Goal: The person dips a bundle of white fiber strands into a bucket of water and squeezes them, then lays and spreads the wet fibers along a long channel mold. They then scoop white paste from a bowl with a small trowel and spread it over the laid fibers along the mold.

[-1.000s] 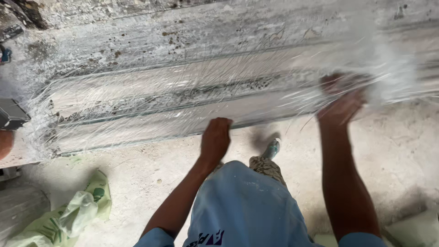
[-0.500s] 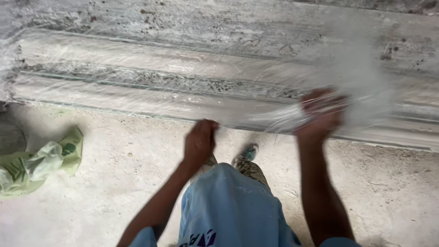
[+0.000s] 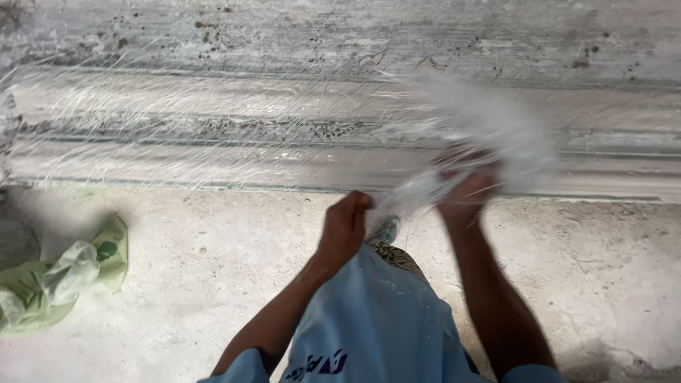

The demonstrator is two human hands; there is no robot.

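Head view: both hands are gathering clear plastic wrap off a long stone slab. Left hand is fisted on it; right hand is clenching the bunch.

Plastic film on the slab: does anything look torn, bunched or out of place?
Yes. The film lies flat on the left of the slab, but both hands, left hand and right hand, gather it into a blurred wad. A crumpled green bag lies on the floor.

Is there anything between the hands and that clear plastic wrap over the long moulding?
Nothing visible. Both hands already grip the clear plastic wrap: the right hand is bunched into it, and the left hand holds its lower edge, in front of the long moulding.
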